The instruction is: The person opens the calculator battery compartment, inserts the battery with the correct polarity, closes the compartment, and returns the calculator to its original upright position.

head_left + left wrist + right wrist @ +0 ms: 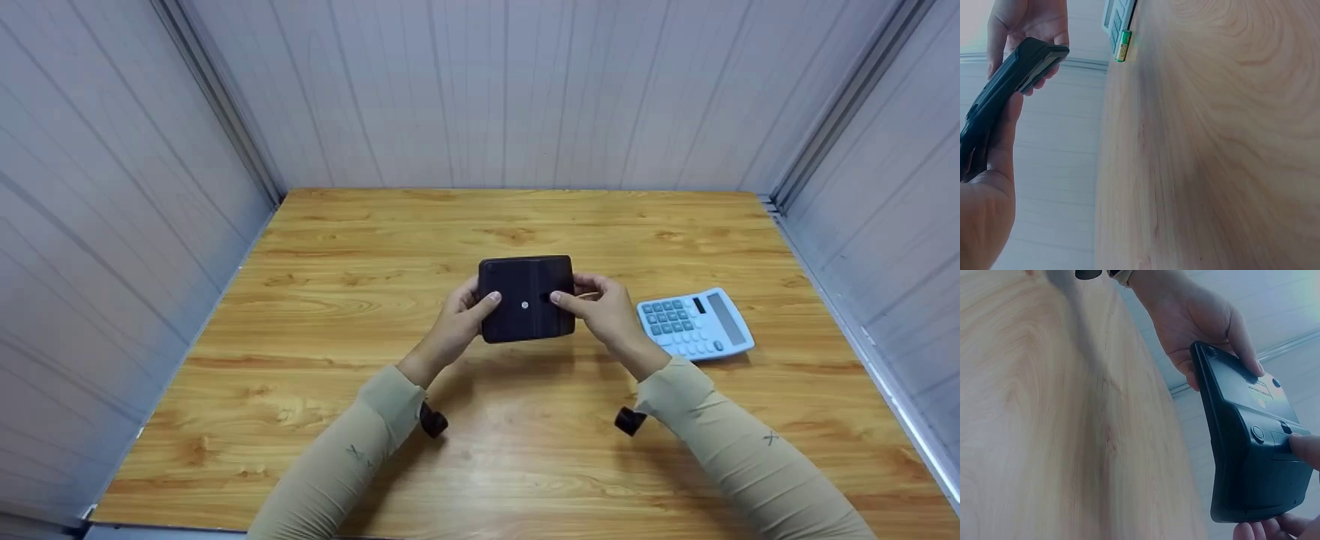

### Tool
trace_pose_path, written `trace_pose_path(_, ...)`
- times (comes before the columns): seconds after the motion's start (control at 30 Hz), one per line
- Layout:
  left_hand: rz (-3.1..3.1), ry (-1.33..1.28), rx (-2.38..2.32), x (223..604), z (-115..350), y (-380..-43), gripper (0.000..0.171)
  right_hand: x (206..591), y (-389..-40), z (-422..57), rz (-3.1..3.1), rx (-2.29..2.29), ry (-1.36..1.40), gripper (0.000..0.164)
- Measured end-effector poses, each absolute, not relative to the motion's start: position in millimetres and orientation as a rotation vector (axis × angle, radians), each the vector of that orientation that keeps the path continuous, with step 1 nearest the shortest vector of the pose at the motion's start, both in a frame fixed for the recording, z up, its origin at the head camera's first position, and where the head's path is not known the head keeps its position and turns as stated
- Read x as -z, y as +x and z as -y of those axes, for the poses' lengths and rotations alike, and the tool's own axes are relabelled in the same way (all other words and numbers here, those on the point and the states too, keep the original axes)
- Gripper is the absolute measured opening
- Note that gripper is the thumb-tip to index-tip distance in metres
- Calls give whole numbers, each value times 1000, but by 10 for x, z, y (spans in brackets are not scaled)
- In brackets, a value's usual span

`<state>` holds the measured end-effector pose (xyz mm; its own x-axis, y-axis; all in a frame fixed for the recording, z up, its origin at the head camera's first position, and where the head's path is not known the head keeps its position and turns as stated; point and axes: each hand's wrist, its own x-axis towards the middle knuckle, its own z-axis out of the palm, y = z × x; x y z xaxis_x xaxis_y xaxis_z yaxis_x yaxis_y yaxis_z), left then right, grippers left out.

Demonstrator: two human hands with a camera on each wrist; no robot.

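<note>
A black calculator [517, 319] is held up over the wooden table with its underside facing me. My left hand [459, 315] grips its left edge, thumb on the back and fingers beneath. On the opposite edge, my right hand [609, 313] holds it the same way. The right wrist view shows the right thumb [1304, 449] pressing on the small battery cover [1282, 445] in the thicker part of the calculator's back. Round rubber feet and a label show there too. Its key side is mostly hidden.
A light blue calculator [694, 324] lies face up on the table [337, 315], just right of my right hand. Beside it, in the left wrist view, lies a green and gold battery [1123, 46]. Ribbed pale walls [480, 97] enclose the table at the back and sides.
</note>
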<state>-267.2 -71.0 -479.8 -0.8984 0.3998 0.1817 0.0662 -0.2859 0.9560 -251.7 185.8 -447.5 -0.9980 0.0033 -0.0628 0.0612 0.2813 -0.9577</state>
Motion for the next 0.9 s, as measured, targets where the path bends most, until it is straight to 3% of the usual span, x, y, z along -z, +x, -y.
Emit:
trace_pose_path(0.33,-1765,573,-2285,4787,727,-2679,36,4458,-2529,-1849,-2443,1853,78,67)
trace_pose_path(0.6,-1878,564,-2228,4755,735,-2679,51,4509,-2563,-1862,-2415,1905,46,65)
trace_pose_path(0.9,-1936,553,-2196,4751,734,-2696,49,4546,-2581,-1874,-2444,1914,-6,61)
